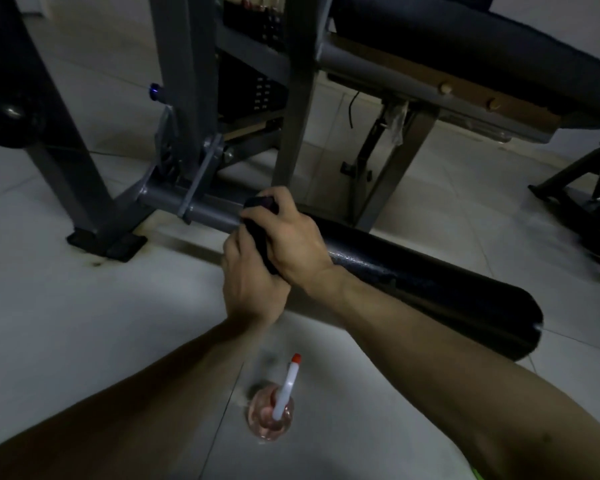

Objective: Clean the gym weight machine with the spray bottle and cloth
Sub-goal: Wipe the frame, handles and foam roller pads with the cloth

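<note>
A long black foam roller pad (430, 282) of the grey weight machine (187, 98) lies low over the floor, on a grey metal bar (208, 213). Both my hands grip a dark cloth (260, 233) wrapped around the pad's left end, where it meets the bar. My right hand (291, 237) curls over the top of the cloth. My left hand (248, 282) holds it from below and the near side. The clear spray bottle (274, 407), with a white trigger head and red nozzle, stands on the floor between my forearms.
The machine's grey uprights and black foot (108, 240) stand to the left on pale floor tiles (84, 323). A black padded bench (465, 53) stretches across the upper right. More dark equipment (586, 188) sits at the far right.
</note>
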The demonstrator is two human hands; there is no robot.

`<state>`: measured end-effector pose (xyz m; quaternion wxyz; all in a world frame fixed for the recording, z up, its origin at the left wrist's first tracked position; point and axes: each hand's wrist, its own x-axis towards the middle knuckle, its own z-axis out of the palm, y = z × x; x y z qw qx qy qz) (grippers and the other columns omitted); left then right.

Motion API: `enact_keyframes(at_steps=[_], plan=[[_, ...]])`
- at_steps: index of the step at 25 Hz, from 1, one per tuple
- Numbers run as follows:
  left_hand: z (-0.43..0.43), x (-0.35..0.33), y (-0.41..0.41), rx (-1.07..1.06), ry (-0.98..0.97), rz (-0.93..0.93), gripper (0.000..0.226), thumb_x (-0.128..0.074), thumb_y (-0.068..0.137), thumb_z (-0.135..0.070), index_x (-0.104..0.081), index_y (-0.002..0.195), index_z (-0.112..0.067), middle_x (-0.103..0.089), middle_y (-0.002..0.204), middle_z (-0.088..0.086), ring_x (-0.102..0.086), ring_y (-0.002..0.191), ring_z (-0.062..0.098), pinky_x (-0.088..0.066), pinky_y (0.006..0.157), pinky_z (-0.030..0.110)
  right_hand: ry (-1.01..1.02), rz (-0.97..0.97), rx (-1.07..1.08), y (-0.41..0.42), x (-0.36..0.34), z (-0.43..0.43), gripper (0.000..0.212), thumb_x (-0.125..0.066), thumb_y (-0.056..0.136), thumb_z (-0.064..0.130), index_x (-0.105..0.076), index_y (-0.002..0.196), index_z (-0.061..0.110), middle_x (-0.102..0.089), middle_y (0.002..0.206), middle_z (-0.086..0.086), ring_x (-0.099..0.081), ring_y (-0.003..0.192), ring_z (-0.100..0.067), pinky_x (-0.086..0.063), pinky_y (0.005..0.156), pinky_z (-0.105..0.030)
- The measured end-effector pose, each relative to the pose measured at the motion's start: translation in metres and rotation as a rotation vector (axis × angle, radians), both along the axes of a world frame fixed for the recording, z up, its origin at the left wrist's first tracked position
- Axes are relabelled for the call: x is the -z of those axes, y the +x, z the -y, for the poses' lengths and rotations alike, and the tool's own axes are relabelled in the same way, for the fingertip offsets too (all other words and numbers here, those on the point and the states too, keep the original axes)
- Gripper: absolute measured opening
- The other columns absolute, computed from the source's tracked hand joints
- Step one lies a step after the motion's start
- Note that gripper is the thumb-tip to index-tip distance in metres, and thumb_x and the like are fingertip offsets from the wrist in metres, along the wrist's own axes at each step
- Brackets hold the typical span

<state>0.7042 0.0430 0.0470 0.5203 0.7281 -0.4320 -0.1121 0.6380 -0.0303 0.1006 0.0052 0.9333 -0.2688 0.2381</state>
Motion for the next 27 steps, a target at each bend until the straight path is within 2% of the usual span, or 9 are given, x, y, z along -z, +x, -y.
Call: enact_keyframes(at_steps=[3, 5, 7, 9, 13, 18, 23, 25, 27], plan=[[0.002, -0.006, 0.005, -0.021, 0.044, 0.04, 0.096, -0.083, 0.078, -0.036, -0.026, 0.154, -0.024, -0.039, 0.15, 0.007, -0.041, 0.137, 0.027, -0.053, 0.1, 0.053, 0.013, -0.029, -0.007, -0.01, -0.004, 0.01, 0.044, -0.07, 0.09, 0.013, -0.063, 0.133, 0.022, -0.04, 0.143, -0.01, -0.059, 0.109, -0.037, -0.058, 0.078, -0.05], [0.002, -0.007, -0.001, -0.015, 0.05, -0.048, 0.111, -0.087, 0.072, -0.041, -0.019, 0.158, -0.023, -0.034, 0.155, 0.005, -0.036, 0.142, 0.028, -0.05, 0.104, 0.053, -0.029, -0.034, 0.018, -0.051, 0.0, 0.011, 0.049, -0.071, 0.085, 0.007, -0.064, 0.131, 0.021, -0.042, 0.141, -0.01, -0.06, 0.105, -0.036, -0.059, 0.071, -0.049], [-0.001, -0.004, -0.009, -0.048, 0.031, -0.19, 0.126, -0.091, 0.066, -0.042, -0.01, 0.16, -0.023, -0.022, 0.163, 0.005, -0.027, 0.148, 0.031, -0.043, 0.111, 0.055, -0.078, -0.029, 0.071, -0.101, 0.005, 0.006, 0.05, -0.068, 0.083, 0.001, -0.065, 0.13, 0.018, -0.045, 0.14, -0.015, -0.062, 0.1, -0.039, -0.059, 0.065, -0.047], [-0.002, 0.001, -0.021, -0.063, 0.013, -0.278, 0.132, -0.093, 0.065, -0.044, -0.005, 0.161, -0.022, -0.012, 0.167, 0.005, -0.021, 0.151, 0.034, -0.037, 0.116, 0.058, -0.116, -0.031, 0.146, -0.158, 0.012, 0.0, 0.049, -0.063, 0.083, 0.003, -0.066, 0.131, 0.017, -0.046, 0.142, -0.017, -0.063, 0.1, -0.04, -0.061, 0.067, -0.046], [0.004, 0.006, -0.039, -0.111, 0.052, -0.287, 0.138, -0.089, 0.068, -0.051, 0.005, 0.162, -0.012, 0.004, 0.17, 0.01, -0.005, 0.155, 0.036, -0.018, 0.124, 0.057, -0.136, 0.005, 0.362, -0.277, 0.024, -0.014, 0.057, -0.058, 0.078, 0.001, -0.068, 0.132, 0.017, -0.047, 0.144, -0.018, -0.063, 0.102, -0.04, -0.061, 0.067, -0.044], [0.012, 0.011, -0.046, -0.183, 0.054, -0.275, 0.136, -0.084, 0.066, -0.058, 0.002, 0.162, -0.016, -0.002, 0.169, 0.012, -0.014, 0.152, 0.04, -0.022, 0.122, 0.058, -0.094, 0.013, 0.602, -0.385, 0.033, -0.032, 0.078, -0.066, 0.062, -0.013, -0.068, 0.133, 0.019, -0.045, 0.144, -0.016, -0.063, 0.1, -0.041, -0.061, 0.065, -0.046], [0.013, 0.01, -0.046, -0.184, 0.033, -0.247, 0.129, -0.085, 0.065, -0.054, -0.008, 0.16, -0.016, -0.018, 0.162, 0.014, -0.026, 0.146, 0.039, -0.033, 0.118, 0.054, -0.069, 0.132, 0.688, -0.397, 0.037, -0.04, 0.068, -0.066, 0.07, -0.015, -0.069, 0.131, 0.016, -0.046, 0.142, -0.017, -0.063, 0.103, -0.04, -0.061, 0.07, -0.049], [0.008, 0.008, -0.041, -0.146, 0.028, -0.202, 0.125, -0.088, 0.067, -0.05, -0.012, 0.16, -0.016, -0.021, 0.16, 0.014, -0.027, 0.145, 0.038, -0.035, 0.116, 0.054, -0.074, 0.124, 0.625, -0.366, 0.036, -0.036, 0.067, -0.065, 0.07, -0.013, -0.068, 0.132, 0.014, -0.045, 0.142, -0.019, -0.061, 0.108, -0.04, -0.062, 0.072, -0.047], [0.003, 0.009, -0.032, -0.081, 0.012, -0.147, 0.121, -0.091, 0.068, -0.044, -0.016, 0.159, -0.018, -0.023, 0.157, 0.014, -0.027, 0.144, 0.035, -0.036, 0.116, 0.048, -0.077, 0.107, 0.5, -0.319, 0.033, -0.032, 0.06, -0.062, 0.075, -0.005, -0.068, 0.132, 0.013, -0.046, 0.142, -0.02, -0.059, 0.113, -0.037, -0.061, 0.074, -0.042]])
